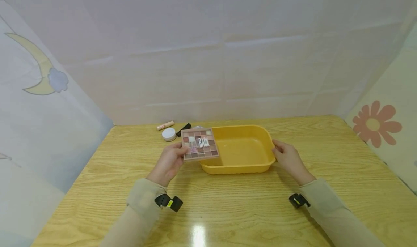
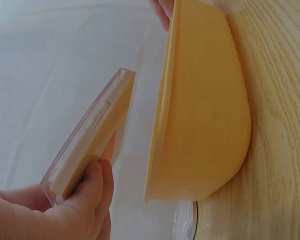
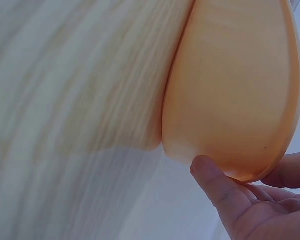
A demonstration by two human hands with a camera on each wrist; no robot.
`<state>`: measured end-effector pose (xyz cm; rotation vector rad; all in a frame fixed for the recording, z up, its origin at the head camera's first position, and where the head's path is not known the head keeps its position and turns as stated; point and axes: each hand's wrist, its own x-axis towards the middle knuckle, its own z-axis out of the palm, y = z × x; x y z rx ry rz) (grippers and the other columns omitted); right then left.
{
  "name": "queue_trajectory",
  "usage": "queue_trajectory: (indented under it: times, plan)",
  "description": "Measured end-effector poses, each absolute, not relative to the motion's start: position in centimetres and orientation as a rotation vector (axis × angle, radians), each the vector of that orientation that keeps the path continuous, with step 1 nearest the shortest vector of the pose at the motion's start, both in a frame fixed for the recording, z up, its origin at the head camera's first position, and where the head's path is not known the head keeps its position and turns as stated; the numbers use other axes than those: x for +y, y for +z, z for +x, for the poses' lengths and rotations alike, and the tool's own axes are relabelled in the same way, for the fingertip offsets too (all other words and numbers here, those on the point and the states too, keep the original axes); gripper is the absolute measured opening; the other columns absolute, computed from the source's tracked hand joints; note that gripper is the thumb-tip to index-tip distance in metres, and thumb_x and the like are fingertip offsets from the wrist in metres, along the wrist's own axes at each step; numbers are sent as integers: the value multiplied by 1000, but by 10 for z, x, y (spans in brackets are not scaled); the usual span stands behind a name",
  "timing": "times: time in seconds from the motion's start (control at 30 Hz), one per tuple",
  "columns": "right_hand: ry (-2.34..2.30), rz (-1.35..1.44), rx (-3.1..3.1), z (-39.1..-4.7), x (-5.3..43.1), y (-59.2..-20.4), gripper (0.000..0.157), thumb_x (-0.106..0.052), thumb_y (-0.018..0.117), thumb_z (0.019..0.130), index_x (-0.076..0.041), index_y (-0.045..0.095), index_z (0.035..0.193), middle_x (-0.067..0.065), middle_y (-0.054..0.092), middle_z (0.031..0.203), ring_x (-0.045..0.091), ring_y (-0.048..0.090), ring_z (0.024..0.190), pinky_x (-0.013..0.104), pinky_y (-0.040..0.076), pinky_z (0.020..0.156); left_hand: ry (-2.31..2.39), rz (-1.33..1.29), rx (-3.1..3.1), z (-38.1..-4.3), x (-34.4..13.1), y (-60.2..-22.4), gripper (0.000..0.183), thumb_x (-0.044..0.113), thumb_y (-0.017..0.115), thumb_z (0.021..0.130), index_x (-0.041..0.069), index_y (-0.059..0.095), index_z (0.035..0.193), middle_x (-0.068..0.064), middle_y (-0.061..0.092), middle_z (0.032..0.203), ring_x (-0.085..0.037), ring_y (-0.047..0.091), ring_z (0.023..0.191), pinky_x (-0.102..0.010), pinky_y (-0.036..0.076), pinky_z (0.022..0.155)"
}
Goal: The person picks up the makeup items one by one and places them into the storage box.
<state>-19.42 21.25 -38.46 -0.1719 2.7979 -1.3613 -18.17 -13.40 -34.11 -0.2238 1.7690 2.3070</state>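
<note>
My left hand [image 1: 171, 161] grips an eyeshadow palette [image 1: 200, 144] by its left edge, thumb on the clear lid and fingers underneath. The palette hangs above the left end of a yellow plastic basin [image 1: 242, 169]; the left wrist view shows a gap between the palette [image 2: 92, 135] and the basin's rim [image 2: 160, 120]. At the basin's right end my right hand [image 1: 288, 158] pinches the rim. Seen from the right wrist, the fingers [image 3: 225, 197] lie against the basin's outer wall [image 3: 225, 90]. The basin stands flat on the wooden table.
Behind the left hand lie a round white-lidded jar [image 1: 169, 134], a pinkish tube [image 1: 165, 125] and a black tube [image 1: 184, 130]. Another pale item behind the palette is mostly hidden. A cloth backdrop [image 1: 208, 77] rises along the table's far edge [image 1: 303, 118].
</note>
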Motion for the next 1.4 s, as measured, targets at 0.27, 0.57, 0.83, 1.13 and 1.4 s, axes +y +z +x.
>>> queue_trajectory:
  times: [0.27,0.57,0.83,1.13,1.4]
  plan:
    - [-1375,-174,2779,-194,212,-385,47,-2,42,106,21,31,145,44,45,138,52,54,121,30,59,78,2279,-236,1772,-184,-130,-342,49,-6,33,104,-16,24,151,-31,35,153,-37,36,143,-45,31,119]
    - [-1422,-122,2738,-196,211,-381,47,-5,40,106,21,32,144,43,46,137,49,57,117,24,57,75,2274,-231,1744,-187,-125,-343,50,-7,34,103,-16,23,151,-31,34,154,-38,35,144,-44,31,119]
    - [-1475,-54,2731,-200,211,-381,45,-6,40,107,21,36,143,42,51,133,45,62,110,21,56,70,2259,-258,1729,-187,-120,-342,49,-8,34,102,-17,26,150,-32,36,152,-38,38,142,-44,32,119]
    - [-1494,-72,2740,-201,213,-383,44,-3,42,106,21,37,142,42,52,131,37,67,99,19,56,66,2257,-246,1696,-189,-112,-345,48,-9,36,102,-16,30,150,-30,37,153,-37,37,143,-43,32,119]
    - [-1481,-71,2734,-201,213,-384,44,-3,42,106,21,37,142,42,53,130,38,67,99,23,58,68,2268,-239,1658,-193,-107,-347,49,-9,36,102,-15,29,150,-30,36,154,-37,36,144,-44,31,119]
